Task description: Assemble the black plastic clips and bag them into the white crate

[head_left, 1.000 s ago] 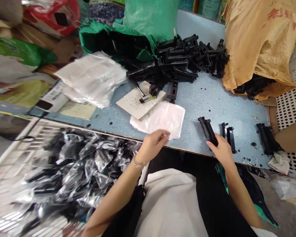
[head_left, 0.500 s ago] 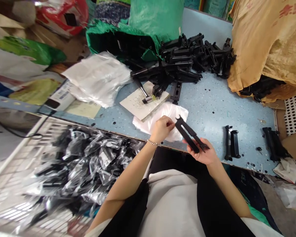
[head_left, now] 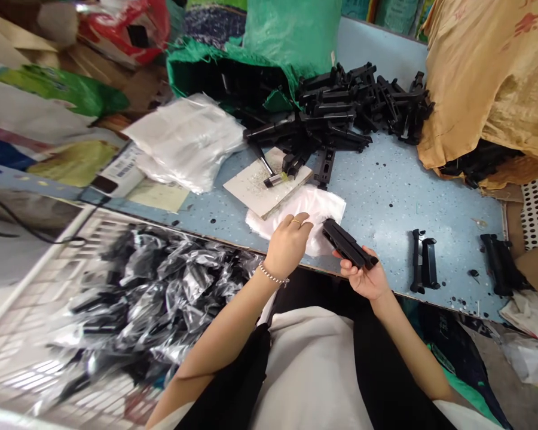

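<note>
My right hand [head_left: 365,275] grips one end of a long black plastic part [head_left: 347,243], its fingers beneath and its thumb at the side. The part's other end points up and left, toward my left hand. My left hand [head_left: 290,243], with a ring and a beaded bracelet, is over a small stack of clear plastic bags [head_left: 329,206]. Its fingers are bent and a little apart, the tips close to the bags; its thumb is hidden. Behind the bags lies a pale board [head_left: 246,188] with a brush-like tool [head_left: 275,178] on it.
A heap of black parts [head_left: 341,107] lies at the back beside a green sack [head_left: 179,65]. Paired parts [head_left: 424,263] rest at the right, near an orange sack [head_left: 457,89]. White plastic bags [head_left: 188,140] are at left. Below stands a crate [head_left: 49,269] of bagged parts.
The black part has turned in my right hand, so its open gap no longer shows. My left hand has drawn slightly away from the part, and its fingers have straightened over the bags.
</note>
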The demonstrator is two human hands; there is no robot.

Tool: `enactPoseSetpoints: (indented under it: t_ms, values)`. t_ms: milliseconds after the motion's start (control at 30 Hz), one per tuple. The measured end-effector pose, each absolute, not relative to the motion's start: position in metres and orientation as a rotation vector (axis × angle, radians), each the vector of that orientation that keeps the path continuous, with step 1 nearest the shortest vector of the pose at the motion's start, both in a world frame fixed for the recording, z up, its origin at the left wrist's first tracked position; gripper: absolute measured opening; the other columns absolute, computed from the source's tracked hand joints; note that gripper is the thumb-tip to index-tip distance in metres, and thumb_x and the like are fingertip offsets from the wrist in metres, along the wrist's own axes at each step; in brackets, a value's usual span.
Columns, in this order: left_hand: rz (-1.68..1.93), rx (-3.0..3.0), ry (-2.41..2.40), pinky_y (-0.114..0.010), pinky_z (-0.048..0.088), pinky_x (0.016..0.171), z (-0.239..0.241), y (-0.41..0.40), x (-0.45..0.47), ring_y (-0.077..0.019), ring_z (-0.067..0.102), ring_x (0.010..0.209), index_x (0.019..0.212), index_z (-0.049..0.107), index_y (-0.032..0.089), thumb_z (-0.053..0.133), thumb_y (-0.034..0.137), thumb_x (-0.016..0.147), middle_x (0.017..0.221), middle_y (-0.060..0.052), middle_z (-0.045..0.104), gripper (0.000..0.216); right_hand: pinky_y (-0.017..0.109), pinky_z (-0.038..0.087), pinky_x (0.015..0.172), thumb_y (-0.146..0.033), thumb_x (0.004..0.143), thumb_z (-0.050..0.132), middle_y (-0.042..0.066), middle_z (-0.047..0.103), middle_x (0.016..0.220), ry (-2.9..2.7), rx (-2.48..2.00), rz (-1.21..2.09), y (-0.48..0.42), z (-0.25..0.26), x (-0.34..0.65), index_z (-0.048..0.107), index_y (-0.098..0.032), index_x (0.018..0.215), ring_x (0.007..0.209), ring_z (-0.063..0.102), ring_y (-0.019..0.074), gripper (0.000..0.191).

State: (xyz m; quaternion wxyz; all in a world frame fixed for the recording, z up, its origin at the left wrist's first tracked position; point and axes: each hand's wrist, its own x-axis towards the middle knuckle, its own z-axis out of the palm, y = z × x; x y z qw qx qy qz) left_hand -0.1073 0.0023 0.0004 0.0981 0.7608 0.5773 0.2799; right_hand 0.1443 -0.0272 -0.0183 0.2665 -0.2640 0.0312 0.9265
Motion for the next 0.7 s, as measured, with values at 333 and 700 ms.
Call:
enactPoseSetpoints:
  t_ms: [333,700]
  values:
    - [1.023,2.439,1.138,-0.035,0.055,0.111,0.02,-0.054,-0.065,-0.0213,0.06,0.135,0.163,0.022,0.021,0.038,-0.001,0.095,0.145,-0.015,0.058,0.074,0.023,0.052,0.049,-0.055,0.087,0.063,-0.002,0.058,0.065,-0.621,-1.063,2.143,-0.023,-0.019,0.108,0.067,-0.02,0.087,0.057,0.051,0.013,0.035]
    - [0.583,2.044,1.384,-0.037,0.058,0.104,0.064,-0.145,-0.177,-0.0262,0.07,0.118,0.142,0.058,0.036,0.059,0.033,0.097,0.13,-0.007,0.071,0.044,0.044,0.057,0.097,-0.04,0.098,0.061,0.009,0.065,0.134,-1.84,-0.968,1.874,-0.072,0.062,0.133,0.054,-0.03,0.147,0.106,0.069,0.0221,0.05]
